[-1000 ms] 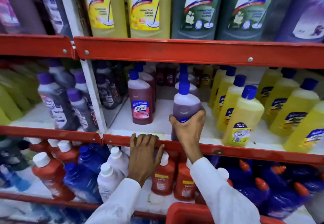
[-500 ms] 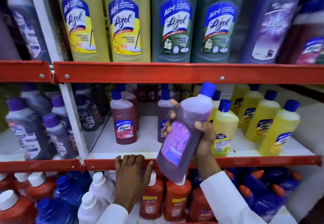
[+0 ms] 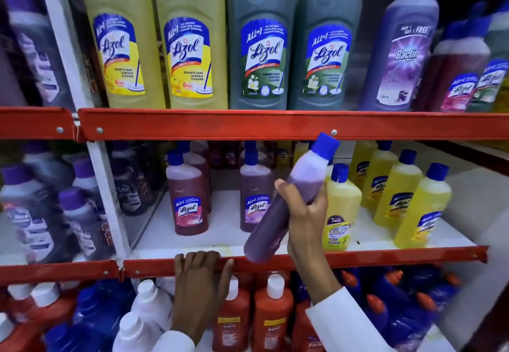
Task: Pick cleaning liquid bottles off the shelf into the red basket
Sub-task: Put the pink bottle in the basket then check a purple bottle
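Observation:
My right hand [image 3: 304, 214] grips a purple cleaning liquid bottle [image 3: 278, 222] with a blue cap around its middle. The bottle is tilted, cap up and to the right, in front of the middle shelf and off its board. My left hand [image 3: 202, 277] rests with curled fingers on the red front rail [image 3: 385, 258] of the middle shelf. On that shelf stand a reddish Lizol bottle [image 3: 188, 200], a purple Lizol bottle [image 3: 254, 197] and several yellow bottles [image 3: 340, 208]. The red basket is out of view.
The top shelf carries tall yellow Lizol bottles [image 3: 190, 43], green ones [image 3: 261, 45] and a purple Bactin bottle [image 3: 402, 54] behind a red rail [image 3: 220, 124]. Below are orange [image 3: 271, 313], white [image 3: 143, 310] and blue bottles [image 3: 399, 304]. A white upright [image 3: 107, 194] divides off the left bay.
My right hand took the purple bottle off the middle shelf, lifted it and turned it, so its label now faces away. My left hand stayed on the rail. The view tilted upward.

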A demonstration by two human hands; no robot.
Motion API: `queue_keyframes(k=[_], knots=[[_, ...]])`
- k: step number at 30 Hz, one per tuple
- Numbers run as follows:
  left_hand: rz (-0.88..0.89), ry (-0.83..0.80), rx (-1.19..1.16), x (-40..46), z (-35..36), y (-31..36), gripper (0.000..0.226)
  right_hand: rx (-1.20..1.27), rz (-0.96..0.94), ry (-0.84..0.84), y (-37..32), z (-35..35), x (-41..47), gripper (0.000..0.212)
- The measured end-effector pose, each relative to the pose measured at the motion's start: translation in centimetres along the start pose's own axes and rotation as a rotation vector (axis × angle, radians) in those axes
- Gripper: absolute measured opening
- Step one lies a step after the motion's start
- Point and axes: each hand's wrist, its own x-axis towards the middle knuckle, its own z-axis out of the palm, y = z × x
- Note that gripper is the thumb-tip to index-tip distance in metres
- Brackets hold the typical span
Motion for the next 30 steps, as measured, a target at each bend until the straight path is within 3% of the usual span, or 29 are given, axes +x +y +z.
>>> queue_keyframes(k=[6, 18, 30], knots=[[-0.019, -0.01, -0.027, 0.0, 0.1, 0.0, 0.03, -0.404, -0.105, 0.061, 3.2, 0.8, 0.4, 0.089], [-0.045, -0.022, -0.055, 0.1, 0.5, 0.0, 0.026, -0.607, -0.169, 0.077, 9.4, 1.2, 0.7, 0.093], [-0.039, -0.013, -0.035, -0.2, 0.5, 0.3, 0.038, -0.692, -0.116, -0.031, 8.5, -1.7, 0.7, 0.105]])
